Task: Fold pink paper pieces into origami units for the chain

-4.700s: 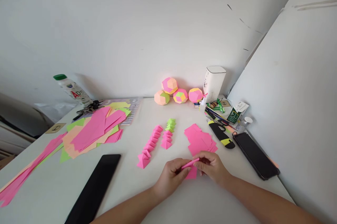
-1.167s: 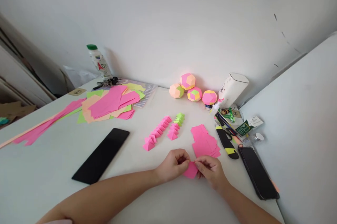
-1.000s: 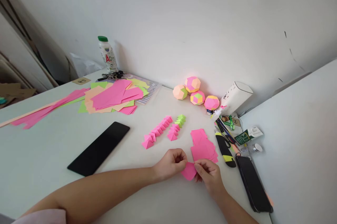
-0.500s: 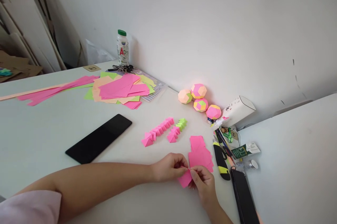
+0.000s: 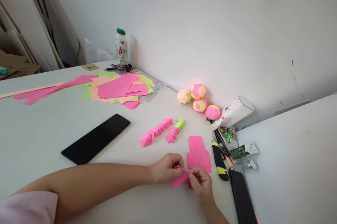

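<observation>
A small piece of pink paper [image 5: 180, 179] is held between my hands, low over the table. My left hand [image 5: 164, 168] pinches its upper left part between thumb and curled fingers. At the right edge of the paper, the thumb and forefinger of my right hand [image 5: 202, 186] are closed on it. Just beyond lies a pile of pink paper squares [image 5: 199, 158]. Left of that pile stand a row of folded pink paper pieces [image 5: 158, 131] and a shorter row of pink and green folded paper pieces [image 5: 176, 130].
A black phone [image 5: 96, 139] lies at left. Coloured paper sheets [image 5: 118, 87], keys [image 5: 121, 67] and a white bottle [image 5: 121, 48] are at the back. Several paper balls [image 5: 198, 91] sit by the wall. A utility knife [image 5: 220, 161] and another black phone [image 5: 242, 196] lie at right.
The pink paper has tilted and shifted slightly left with my left hand. My hands are a little farther apart, and more of the paper's upper edge shows between them.
</observation>
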A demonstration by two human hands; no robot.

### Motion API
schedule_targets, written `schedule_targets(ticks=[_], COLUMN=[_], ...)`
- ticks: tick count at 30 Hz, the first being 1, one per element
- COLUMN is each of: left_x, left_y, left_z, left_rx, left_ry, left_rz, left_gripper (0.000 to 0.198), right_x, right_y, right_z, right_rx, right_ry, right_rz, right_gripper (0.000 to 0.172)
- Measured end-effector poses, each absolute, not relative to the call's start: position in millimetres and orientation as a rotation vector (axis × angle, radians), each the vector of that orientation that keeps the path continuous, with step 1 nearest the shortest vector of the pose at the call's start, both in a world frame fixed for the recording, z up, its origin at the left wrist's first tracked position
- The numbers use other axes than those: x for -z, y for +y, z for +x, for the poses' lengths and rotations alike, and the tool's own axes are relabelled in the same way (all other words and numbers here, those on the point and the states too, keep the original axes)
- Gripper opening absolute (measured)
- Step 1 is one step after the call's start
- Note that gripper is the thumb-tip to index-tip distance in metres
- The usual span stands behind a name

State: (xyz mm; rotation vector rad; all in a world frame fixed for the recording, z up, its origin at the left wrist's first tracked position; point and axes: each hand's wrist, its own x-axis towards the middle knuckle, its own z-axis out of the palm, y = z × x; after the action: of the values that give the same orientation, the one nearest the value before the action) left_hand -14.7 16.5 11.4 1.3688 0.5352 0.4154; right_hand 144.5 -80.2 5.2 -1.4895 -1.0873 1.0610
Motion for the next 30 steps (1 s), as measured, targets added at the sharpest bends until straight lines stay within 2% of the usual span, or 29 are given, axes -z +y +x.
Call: schedule_targets(ticks=[7, 11, 19, 24, 30], left_x=[-9.7, -5.2, -7.2, -9.8, -12.4], left_y=[23.6, 24.2, 22.3, 22.0, 22.2], left_z=[-12.8, -11.8, -11.9, -13.5, -15.0], left_rx=[-0.454, -0.441, -0.435, -0.39, -0.408], left_ry=[0.51, 0.437, 0.369, 0.377, 0.232], left_rz=[1.166, 1.131, 1.136, 1.119, 1.116], left_gripper=[0.023, 0.032, 0.037, 0.039, 0.033], right_x=[0.5, -2.1, -0.1, 3.3, -2.9], right_y=[-78.9, -80.0, -80.4, -82.2, -80.0], right_z=[150.1, 146.6, 147.6, 151.4, 149.9], right_rx=[-1.077, -1.094, -1.043, -1.052, -1.082], right_ry=[-0.873, -1.066, -1.175, -1.185, -1.218], right_rz=[-1.273, -1.375, -1.52, -1.485, -1.441], right_gripper=[0.024, 0.026, 0.034, 0.026, 0.016])
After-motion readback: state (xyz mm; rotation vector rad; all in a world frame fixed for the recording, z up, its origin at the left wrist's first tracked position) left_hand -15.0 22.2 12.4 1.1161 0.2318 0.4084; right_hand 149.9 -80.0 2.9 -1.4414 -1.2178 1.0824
